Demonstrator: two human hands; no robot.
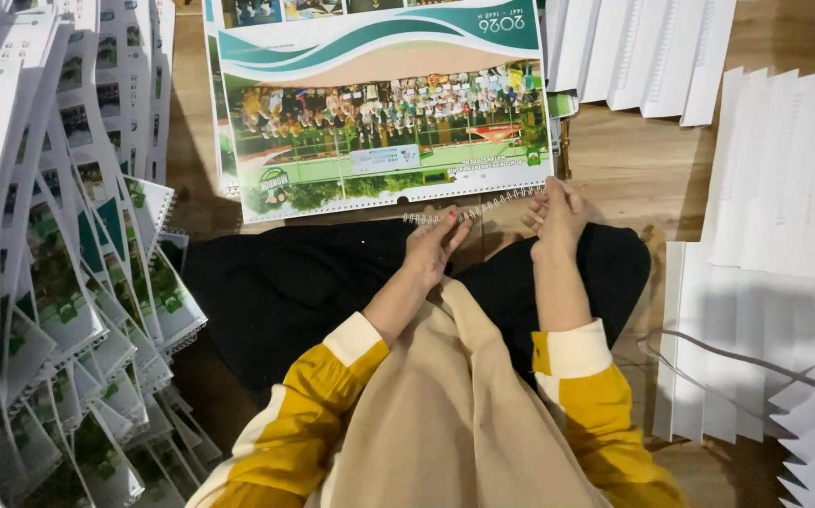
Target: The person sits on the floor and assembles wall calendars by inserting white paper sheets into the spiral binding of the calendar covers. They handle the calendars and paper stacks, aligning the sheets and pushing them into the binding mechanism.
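Both hands pinch a silver wire spiral binding [471, 209], the left hand [433, 246] at its near end and the right hand [556, 216] apparently at its far end, just below the punched edge of a printed calendar [384, 113] beyond the fingertips.

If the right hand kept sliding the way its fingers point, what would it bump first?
Probably the punched bottom edge of the printed green-and-white calendar sheet, just beyond the right hand and silver wire spiral binding it touches.

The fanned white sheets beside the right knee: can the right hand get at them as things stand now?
Probably yes. The right hand holds the wire spiral, but nothing lies between it and the white sheets; only a thin cable crosses them.
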